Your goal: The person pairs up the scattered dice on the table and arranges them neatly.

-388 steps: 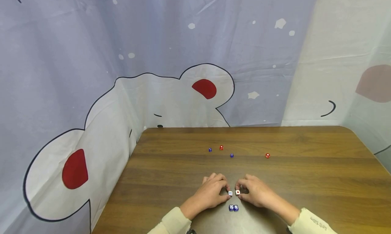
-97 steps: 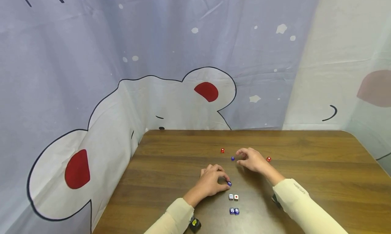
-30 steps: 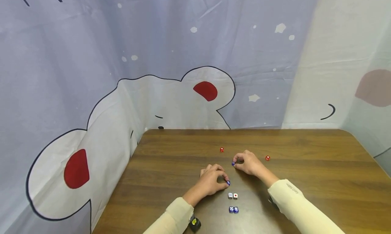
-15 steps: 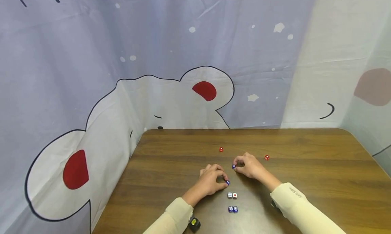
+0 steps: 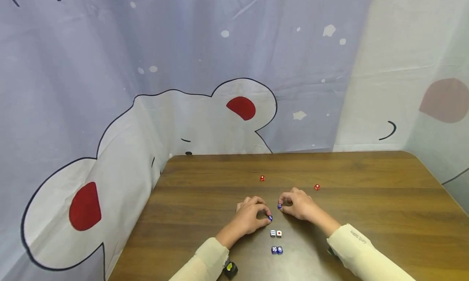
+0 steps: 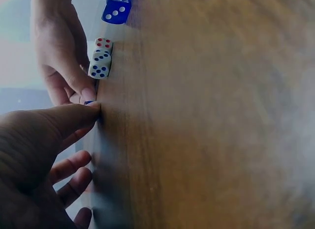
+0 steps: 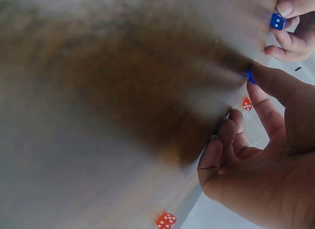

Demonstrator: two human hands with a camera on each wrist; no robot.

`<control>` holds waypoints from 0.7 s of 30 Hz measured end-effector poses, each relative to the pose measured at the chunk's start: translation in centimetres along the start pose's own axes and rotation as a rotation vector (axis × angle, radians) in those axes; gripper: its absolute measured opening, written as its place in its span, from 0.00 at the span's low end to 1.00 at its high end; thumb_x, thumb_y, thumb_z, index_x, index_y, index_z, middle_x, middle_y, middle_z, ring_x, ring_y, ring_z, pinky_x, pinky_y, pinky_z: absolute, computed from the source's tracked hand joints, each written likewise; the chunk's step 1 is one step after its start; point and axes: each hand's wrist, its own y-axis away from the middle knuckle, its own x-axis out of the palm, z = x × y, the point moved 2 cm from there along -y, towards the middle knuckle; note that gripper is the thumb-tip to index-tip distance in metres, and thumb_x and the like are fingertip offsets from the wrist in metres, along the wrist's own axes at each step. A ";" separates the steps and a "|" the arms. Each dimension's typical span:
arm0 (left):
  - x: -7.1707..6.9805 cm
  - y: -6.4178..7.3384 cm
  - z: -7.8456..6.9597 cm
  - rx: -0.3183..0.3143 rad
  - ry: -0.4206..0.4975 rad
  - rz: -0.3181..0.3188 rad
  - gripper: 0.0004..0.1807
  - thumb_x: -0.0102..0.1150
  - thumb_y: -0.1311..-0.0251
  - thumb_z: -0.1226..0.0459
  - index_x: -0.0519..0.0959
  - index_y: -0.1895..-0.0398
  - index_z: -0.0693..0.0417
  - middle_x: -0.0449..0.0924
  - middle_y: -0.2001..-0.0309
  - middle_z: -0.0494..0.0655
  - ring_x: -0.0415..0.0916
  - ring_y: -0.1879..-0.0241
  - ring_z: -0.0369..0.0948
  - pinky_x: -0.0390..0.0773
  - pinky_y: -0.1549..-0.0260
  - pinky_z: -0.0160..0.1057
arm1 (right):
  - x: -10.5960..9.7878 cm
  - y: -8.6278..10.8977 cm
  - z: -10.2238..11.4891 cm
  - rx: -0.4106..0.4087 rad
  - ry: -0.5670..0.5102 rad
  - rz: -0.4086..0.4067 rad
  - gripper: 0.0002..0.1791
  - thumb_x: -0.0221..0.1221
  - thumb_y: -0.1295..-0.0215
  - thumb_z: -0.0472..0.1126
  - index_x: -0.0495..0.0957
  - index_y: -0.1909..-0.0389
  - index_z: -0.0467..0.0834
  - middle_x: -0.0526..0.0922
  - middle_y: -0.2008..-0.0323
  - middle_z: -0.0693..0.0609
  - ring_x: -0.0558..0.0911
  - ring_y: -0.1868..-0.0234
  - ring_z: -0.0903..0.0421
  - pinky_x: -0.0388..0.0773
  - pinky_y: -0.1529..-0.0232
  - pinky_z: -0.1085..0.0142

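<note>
My left hand (image 5: 248,218) pinches a small blue die (image 5: 270,218) between thumb and index finger, low over the table. Just right of it and slightly farther back, my right hand (image 5: 300,205) pinches another blue die (image 5: 279,206) the same way. A small gap separates the two dice. In the right wrist view, the left hand's die (image 7: 277,21) shows two white pips, while fingertips mostly cover the right hand's die (image 7: 250,75). Nearer the body sit two white dice (image 5: 276,233) side by side, then two blue dice (image 5: 277,250) side by side.
On the far part of the wooden table (image 5: 205,175) lie a red die (image 5: 262,178) and, farther right, a second red die (image 5: 316,187). A printed curtain (image 5: 183,122) hangs behind the table. A black device (image 5: 230,268) sits at the left wrist.
Over the last second my right hand has drawn its blue die nearer the body, toward the left hand's die. Earlier, the white dice came together and both held blue dice lay farther back.
</note>
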 end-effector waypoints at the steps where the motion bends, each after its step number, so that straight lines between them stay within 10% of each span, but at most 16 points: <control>1: 0.0 0.1 0.0 0.001 -0.001 -0.001 0.06 0.72 0.42 0.50 0.84 0.64 0.32 0.76 0.45 0.35 0.68 0.47 0.39 0.64 0.51 0.46 | 0.0 0.2 0.1 -0.005 -0.002 0.001 0.10 0.72 0.44 0.45 0.80 0.66 0.56 0.73 0.66 0.52 0.73 0.63 0.53 0.69 0.64 0.56; 21: 0.2 -0.1 -0.1 0.008 -0.001 0.009 0.06 0.70 0.40 0.49 0.84 0.63 0.33 0.75 0.43 0.36 0.68 0.45 0.40 0.65 0.48 0.49 | -0.2 1.8 1.0 -0.003 0.020 0.099 0.10 0.71 0.42 0.46 0.80 0.64 0.56 0.71 0.65 0.53 0.71 0.61 0.52 0.67 0.64 0.58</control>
